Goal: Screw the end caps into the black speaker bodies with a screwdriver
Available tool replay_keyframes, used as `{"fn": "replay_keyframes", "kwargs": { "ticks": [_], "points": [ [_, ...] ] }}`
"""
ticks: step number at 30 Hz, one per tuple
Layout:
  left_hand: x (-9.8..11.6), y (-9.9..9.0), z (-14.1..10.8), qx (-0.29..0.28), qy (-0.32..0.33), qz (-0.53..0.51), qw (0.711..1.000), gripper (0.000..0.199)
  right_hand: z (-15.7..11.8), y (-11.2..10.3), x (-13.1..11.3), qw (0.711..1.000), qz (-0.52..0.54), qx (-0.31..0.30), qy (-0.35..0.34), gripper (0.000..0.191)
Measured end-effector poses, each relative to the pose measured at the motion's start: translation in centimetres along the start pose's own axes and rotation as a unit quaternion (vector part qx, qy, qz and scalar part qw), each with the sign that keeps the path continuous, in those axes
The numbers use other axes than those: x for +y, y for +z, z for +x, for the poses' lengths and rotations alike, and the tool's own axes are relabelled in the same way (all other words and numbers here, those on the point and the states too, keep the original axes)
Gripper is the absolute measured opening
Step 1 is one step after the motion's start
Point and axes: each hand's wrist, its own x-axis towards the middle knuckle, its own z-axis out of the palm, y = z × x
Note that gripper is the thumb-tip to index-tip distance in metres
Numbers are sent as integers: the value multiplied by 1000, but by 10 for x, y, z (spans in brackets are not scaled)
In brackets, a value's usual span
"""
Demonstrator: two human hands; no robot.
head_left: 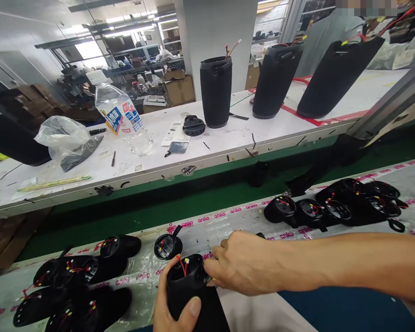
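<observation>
My left hand (pixel 174 299) is wrapped round a black fabric-covered cylinder (pixel 193 295) at the bottom centre. Red wires with small connectors stick out of its open top. Beside the right rim of this cylinder, my right hand (pixel 228 265) has its fingers closed in a pinch; what they hold is too hidden to make out. Just behind stands another black cylinder (pixel 168 246) with wires inside and a strap at its rim.
Black cylinders with wires stand in groups at left (pixel 112 249) and right (pixel 283 210) on the taped lower surface (pixel 200 235). The white upper shelf (pixel 159 161) holds a water bottle (pixel 119 115), a plastic bag (pixel 64 138), a black cap (pixel 193 125) and taller cylinders (pixel 216 92).
</observation>
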Motion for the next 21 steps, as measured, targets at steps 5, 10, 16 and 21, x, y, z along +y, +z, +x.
{"fn": "replay_keyframes", "kwargs": {
  "ticks": [5, 10, 16, 21],
  "points": [
    [-5, 3, 2, -18, -46, -59, 997, 100, 8, 17, -3, 999, 15, 23, 23, 35],
    [-3, 3, 1, -14, -30, -51, 998, 97, 10, 20, -4, 999, 37, 14, 33, 41],
    [-11, 2, 9, -26, -18, -38, 999, 96, 13, 26, 2, 997, 74, -2, 38, 43],
    [-25, 0, 11, -35, -60, -156, 985, 83, 11, 32, 14, 985, 165, 30, 44, 37]
  ]
}}
